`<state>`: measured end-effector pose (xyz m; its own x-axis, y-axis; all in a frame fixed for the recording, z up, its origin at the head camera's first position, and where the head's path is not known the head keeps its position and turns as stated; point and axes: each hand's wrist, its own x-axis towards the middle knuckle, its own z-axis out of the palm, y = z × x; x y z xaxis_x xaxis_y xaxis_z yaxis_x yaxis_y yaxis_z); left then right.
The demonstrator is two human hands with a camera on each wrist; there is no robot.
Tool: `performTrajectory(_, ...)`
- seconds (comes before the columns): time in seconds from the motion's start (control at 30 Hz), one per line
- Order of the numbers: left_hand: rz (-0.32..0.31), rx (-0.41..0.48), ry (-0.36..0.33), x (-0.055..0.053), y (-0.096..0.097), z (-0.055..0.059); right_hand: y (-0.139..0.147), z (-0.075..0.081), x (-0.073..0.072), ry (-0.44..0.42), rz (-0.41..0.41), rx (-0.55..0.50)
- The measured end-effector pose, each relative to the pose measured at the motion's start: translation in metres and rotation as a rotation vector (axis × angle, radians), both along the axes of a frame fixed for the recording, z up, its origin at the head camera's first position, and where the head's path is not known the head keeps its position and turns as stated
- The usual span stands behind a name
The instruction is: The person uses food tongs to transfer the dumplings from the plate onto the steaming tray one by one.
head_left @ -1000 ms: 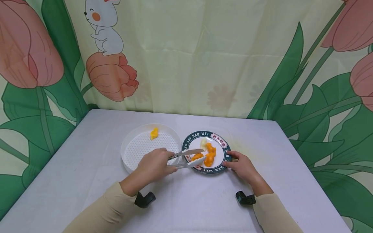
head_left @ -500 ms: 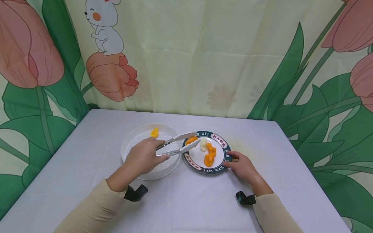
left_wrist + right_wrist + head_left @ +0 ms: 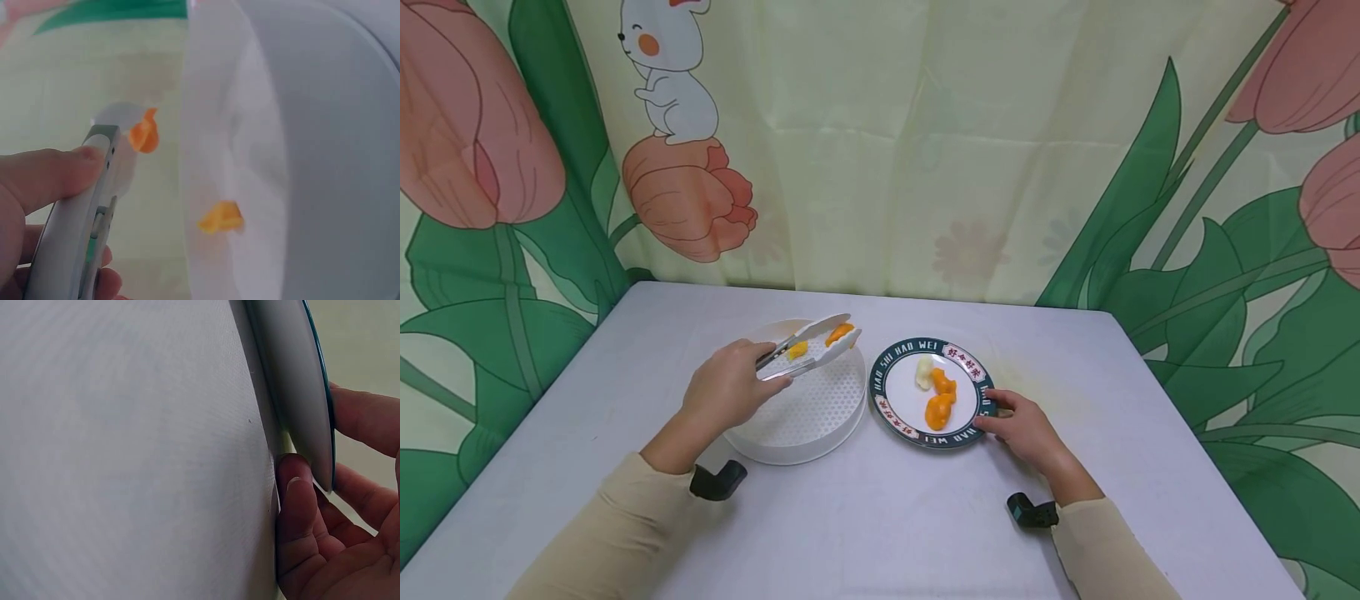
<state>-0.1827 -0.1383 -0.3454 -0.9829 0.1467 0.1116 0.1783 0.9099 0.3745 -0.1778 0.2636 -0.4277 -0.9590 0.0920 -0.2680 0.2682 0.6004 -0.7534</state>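
My left hand (image 3: 727, 387) grips metal tongs (image 3: 69, 231) with pale tips. Between those tips sits a small orange piece (image 3: 839, 333) with a narrow tail, above the far right part of a round white tray (image 3: 805, 454) with a dimpled floor. A yellow-orange piece (image 3: 797, 348) lies in that tray, partly behind the tongs in the head view. My right hand (image 3: 1022, 427) holds the right rim of a plate (image 3: 906, 396) with a dark lettered border. On the plate rest two orange pieces (image 3: 938, 412) and a pale yellowish one (image 3: 923, 372).
The tray and plate stand side by side with a narrow gap on a white-covered table (image 3: 880, 525). A printed cloth (image 3: 880, 167) with tulips and a white animal hangs behind the table's back edge. Black cameras (image 3: 718, 481) sit at both wrists.
My left hand has lifted an orange piece off the plate with the tongs and moved it left and away from me, over the tray. The right hand and plate have stayed still.
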Motion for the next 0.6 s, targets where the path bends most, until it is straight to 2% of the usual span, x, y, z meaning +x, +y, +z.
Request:
performTrajectory(0.13,0.043,0.005,-0.028,-0.006,-0.008,-0.004,0.0,0.001,0.0,-0.002,-0.002,0.002)
performTrajectory(0.6,0.079,0.032,-0.104,-0.017,-0.023,-0.021,-0.003,0.003,0.001,-0.003,-0.007,0.006)
